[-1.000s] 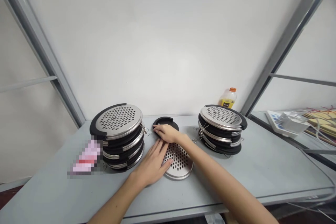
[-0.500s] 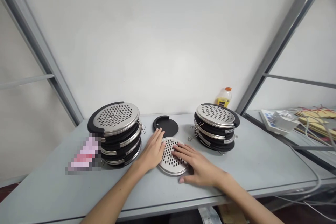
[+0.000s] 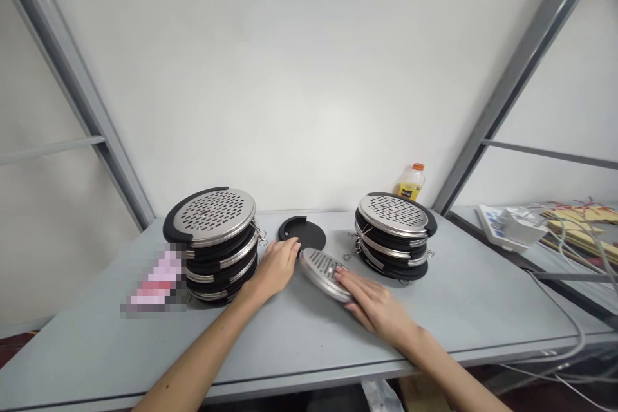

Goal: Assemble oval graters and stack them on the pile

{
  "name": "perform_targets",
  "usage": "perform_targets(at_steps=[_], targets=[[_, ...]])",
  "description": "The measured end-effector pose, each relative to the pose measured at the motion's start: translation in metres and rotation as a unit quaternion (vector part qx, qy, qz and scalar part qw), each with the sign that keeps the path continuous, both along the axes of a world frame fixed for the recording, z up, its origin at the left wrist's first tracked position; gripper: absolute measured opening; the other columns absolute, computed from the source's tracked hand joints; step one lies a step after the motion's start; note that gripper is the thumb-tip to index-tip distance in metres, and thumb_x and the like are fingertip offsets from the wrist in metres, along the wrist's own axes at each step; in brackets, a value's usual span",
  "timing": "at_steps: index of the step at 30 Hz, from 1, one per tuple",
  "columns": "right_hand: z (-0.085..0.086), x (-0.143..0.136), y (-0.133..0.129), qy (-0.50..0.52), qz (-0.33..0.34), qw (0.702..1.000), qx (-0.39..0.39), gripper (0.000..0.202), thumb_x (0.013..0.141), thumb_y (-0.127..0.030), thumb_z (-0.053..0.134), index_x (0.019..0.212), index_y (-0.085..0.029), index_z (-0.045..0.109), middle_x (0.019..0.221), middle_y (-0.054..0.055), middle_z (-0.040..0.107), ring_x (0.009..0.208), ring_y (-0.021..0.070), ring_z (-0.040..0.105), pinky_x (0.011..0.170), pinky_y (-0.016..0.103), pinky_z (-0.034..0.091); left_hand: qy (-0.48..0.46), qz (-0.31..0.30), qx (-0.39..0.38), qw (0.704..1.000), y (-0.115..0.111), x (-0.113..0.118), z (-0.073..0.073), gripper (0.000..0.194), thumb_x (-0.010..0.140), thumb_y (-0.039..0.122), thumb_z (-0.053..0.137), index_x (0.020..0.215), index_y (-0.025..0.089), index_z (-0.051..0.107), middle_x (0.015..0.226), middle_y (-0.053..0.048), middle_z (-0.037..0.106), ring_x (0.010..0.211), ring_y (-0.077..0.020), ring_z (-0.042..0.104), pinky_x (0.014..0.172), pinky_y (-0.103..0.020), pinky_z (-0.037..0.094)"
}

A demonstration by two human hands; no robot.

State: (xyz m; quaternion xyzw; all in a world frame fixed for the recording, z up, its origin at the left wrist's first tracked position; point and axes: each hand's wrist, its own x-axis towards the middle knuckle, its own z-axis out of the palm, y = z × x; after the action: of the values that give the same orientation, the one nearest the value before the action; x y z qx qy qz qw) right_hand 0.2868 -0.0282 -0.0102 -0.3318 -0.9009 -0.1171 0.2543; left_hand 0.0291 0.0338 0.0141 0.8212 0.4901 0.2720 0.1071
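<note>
A round perforated metal plate (image 3: 322, 270) is tilted, its right side raised off the table. My right hand (image 3: 376, 306) is closed on its right edge, fingers over the top and thumb low at the rim. My left hand (image 3: 280, 264) is just left of the plate, holding nothing I can see, its fingers extended close together. Its fingertips reach the front edge of a black disc (image 3: 309, 236) that lies flat and has a raised rim along part of its edge. Whether they touch the disc I cannot tell.
Stacks of similar plates and black discs with wire clips stand at left (image 3: 215, 215) and right (image 3: 393, 214). Behind the right stack is a bottle (image 3: 411, 181) with an orange cap. A power strip (image 3: 499, 228) and cables lie far right. A blurred pink item (image 3: 157, 280) lies left.
The perforated plate has gone from lying flat to tilted, its right edge lifted by my right hand. My left hand has come off the plate, moving slightly left.
</note>
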Motion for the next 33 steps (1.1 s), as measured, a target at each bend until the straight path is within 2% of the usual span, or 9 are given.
perform_targets(at_steps=[2, 5, 9, 12, 15, 17, 22, 27, 33], targets=[[-0.001, 0.004, 0.003, 0.073, -0.049, 0.996, -0.011, 0.042, 0.097, -0.028, 0.029, 0.132, -0.012, 0.045, 0.111, 0.016, 0.068, 0.093, 0.0223, 0.069, 0.076, 0.032, 0.058, -0.002, -0.004, 0.009, 1.0, -0.005, -0.003, 0.001, 0.043, 0.101, 0.032, 0.022, 0.127, 0.015, 0.051, 0.123, -0.012, 0.061, 0.116, -0.0236, 0.055, 0.102, -0.042, 0.038], [-0.005, 0.005, 0.008, 0.152, -0.144, 0.978, -0.014, 0.038, 0.095, -0.027, 0.028, 0.124, -0.012, 0.048, 0.081, 0.01, 0.072, 0.058, 0.0211, 0.068, 0.056, 0.031, 0.056, -0.004, -0.005, 0.025, 1.0, -0.015, -0.003, 0.0, 0.04, 0.099, 0.027, 0.026, 0.131, 0.013, 0.046, 0.118, -0.014, 0.061, 0.112, -0.0244, 0.055, 0.097, -0.042, 0.043], [-0.011, 0.001, 0.009, 0.22, -0.234, 0.946, 0.041, 0.036, 0.095, -0.031, 0.028, 0.119, -0.014, 0.048, 0.075, 0.01, 0.07, 0.056, 0.0241, 0.068, 0.054, 0.033, 0.054, 0.021, -0.02, 0.061, 0.998, -0.034, -0.003, -0.003, 0.035, 0.096, 0.02, 0.032, 0.124, 0.016, 0.052, 0.111, -0.012, 0.06, 0.108, -0.0257, 0.054, 0.097, -0.046, 0.042], [-0.014, -0.003, 0.008, 0.235, -0.249, 0.937, 0.061, 0.036, 0.095, -0.032, 0.027, 0.12, -0.015, 0.047, 0.081, 0.012, 0.071, 0.062, 0.0251, 0.069, 0.057, 0.034, 0.055, 0.058, -0.034, 0.085, 0.994, -0.052, -0.005, -0.003, 0.03, 0.095, 0.017, 0.035, 0.112, 0.017, 0.06, 0.104, -0.01, 0.059, 0.101, -0.0247, 0.055, 0.097, -0.046, 0.042], [-0.011, -0.004, 0.009, 0.219, -0.208, 0.949, 0.085, 0.036, 0.096, -0.031, 0.027, 0.123, -0.016, 0.046, 0.089, 0.013, 0.071, 0.068, 0.0242, 0.071, 0.06, 0.034, 0.057, 0.058, -0.036, 0.08, 0.994, -0.065, -0.009, -0.002, 0.029, 0.094, 0.018, 0.038, 0.114, 0.018, 0.059, 0.106, -0.01, 0.06, 0.102, -0.0245, 0.055, 0.094, -0.043, 0.045], [-0.007, -0.004, 0.013, 0.177, -0.132, 0.971, 0.095, 0.038, 0.097, -0.03, 0.027, 0.127, -0.015, 0.045, 0.1, 0.015, 0.07, 0.083, 0.0243, 0.071, 0.07, 0.034, 0.059, 0.04, -0.029, 0.079, 0.996, -0.067, -0.012, -0.001, 0.033, 0.094, 0.02, 0.038, 0.124, 0.018, 0.052, 0.117, -0.011, 0.058, 0.111, -0.0252, 0.053, 0.098, -0.043, 0.044], [0.004, -0.003, 0.021, 0.042, 0.037, 0.995, 0.082, 0.04, 0.096, -0.026, 0.037, 0.133, -0.013, 0.046, 0.121, 0.017, 0.063, 0.114, 0.0244, 0.06, 0.096, 0.038, 0.053, 0.031, 0.017, 0.056, 0.998, -0.052, -0.015, -0.008, 0.048, 0.097, 0.024, 0.032, 0.143, 0.012, 0.03, 0.146, -0.016, 0.038, 0.136, -0.0258, 0.035, 0.11, -0.046, 0.034], [0.007, -0.002, 0.022, -0.059, 0.062, 0.994, 0.069, 0.044, 0.094, -0.018, 0.047, 0.137, -0.014, 0.043, 0.129, 0.016, 0.058, 0.123, 0.0256, 0.052, 0.101, 0.045, 0.048, 0.091, 0.041, 0.023, 0.995, -0.041, -0.014, -0.021, 0.049, 0.096, 0.027, 0.031, 0.138, 0.002, 0.037, 0.146, -0.024, 0.034, 0.138, -0.0317, 0.029, 0.11, -0.05, 0.031], [0.006, -0.001, 0.027, -0.086, 0.092, 0.992, 0.028, 0.049, 0.094, -0.012, 0.044, 0.142, -0.017, 0.038, 0.136, 0.013, 0.052, 0.132, 0.0224, 0.041, 0.106, 0.044, 0.043, 0.062, 0.019, 0.019, 0.998, -0.041, -0.02, -0.023, 0.049, 0.099, 0.034, 0.029, 0.141, 0.01, 0.037, 0.149, -0.017, 0.033, 0.139, -0.027, 0.028, 0.111, -0.046, 0.03]])
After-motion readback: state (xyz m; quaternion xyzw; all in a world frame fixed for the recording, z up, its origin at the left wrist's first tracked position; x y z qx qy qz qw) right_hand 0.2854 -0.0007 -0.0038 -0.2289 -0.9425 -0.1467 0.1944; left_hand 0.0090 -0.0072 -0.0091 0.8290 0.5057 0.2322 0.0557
